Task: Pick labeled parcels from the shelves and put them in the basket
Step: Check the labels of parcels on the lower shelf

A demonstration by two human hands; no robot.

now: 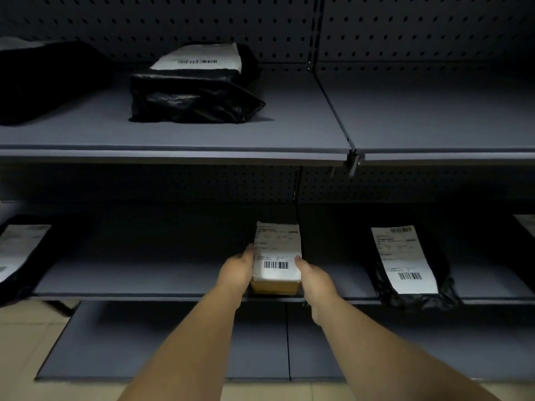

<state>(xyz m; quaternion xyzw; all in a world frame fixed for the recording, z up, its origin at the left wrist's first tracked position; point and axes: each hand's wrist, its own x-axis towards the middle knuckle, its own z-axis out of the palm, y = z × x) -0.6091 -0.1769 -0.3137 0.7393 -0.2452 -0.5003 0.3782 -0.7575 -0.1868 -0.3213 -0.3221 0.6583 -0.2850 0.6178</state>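
A small brown cardboard parcel (pixel 276 253) with a white barcode label on top sits at the front of the middle shelf (pixel 144 282). My left hand (pixel 236 270) grips its left side and my right hand (pixel 314 280) grips its right side, thumbs on the label. The box rests on the shelf near the edge. No basket is in view.
A black bagged parcel with a white label (pixel 405 264) lies to the right on the same shelf, another (pixel 20 250) at the far left. On the upper shelf (pixel 289 134) sit a black wrapped parcel (pixel 194 88) and a dark bag (pixel 43 79). A bottom shelf (pixel 173 342) lies above tan floor tiles.
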